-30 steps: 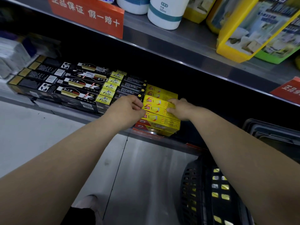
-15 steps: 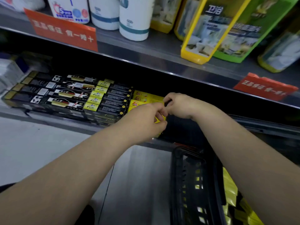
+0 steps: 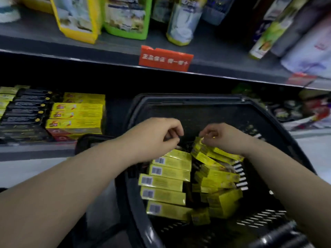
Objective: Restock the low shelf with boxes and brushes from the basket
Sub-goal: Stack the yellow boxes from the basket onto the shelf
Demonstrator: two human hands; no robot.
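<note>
A black plastic basket stands in front of the low shelf and holds several yellow boxes lying in rows. My right hand is inside the basket, its fingers pinching the top end of a tilted yellow box. My left hand hovers over the basket's left part with fingers loosely curled and nothing in them. On the low shelf at left, yellow boxes lie stacked beside long black boxes.
The upper shelf overhangs the low one and carries yellow and green packs and a red price sign. Dark goods lie on the low shelf to the right of the basket. Pale floor shows at lower left.
Both hands have left the yellow stack on the low shelf and moved right and down into the basket. The view swung right. My right hand has taken hold of a yellow box there.
</note>
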